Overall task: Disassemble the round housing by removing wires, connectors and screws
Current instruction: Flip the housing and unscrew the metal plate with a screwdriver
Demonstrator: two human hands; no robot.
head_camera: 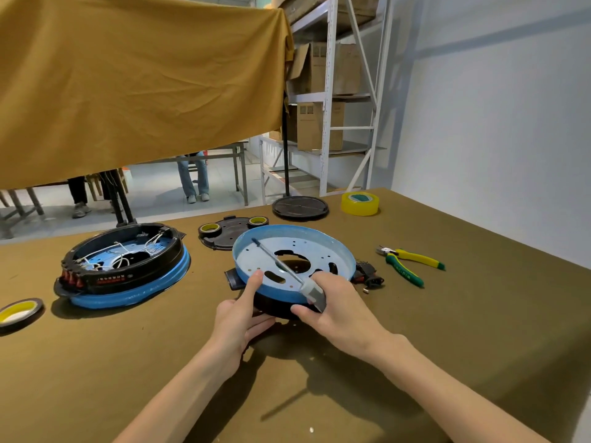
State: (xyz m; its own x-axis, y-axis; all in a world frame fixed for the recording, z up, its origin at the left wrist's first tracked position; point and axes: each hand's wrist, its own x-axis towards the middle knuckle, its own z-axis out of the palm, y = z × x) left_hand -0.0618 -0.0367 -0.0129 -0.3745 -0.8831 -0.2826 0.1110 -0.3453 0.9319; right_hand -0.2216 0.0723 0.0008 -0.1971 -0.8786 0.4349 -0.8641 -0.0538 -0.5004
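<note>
Both hands on round housing: left hand grips rim (fingers underneath hidden), right hand clasps screwdriver.

I see a pale blue perforated round metal housing with a black underside, green-and-yellow handled pliers, a translucent yellow tape roll, a mustard hanging cloth, all over an olive-brown table.
</note>
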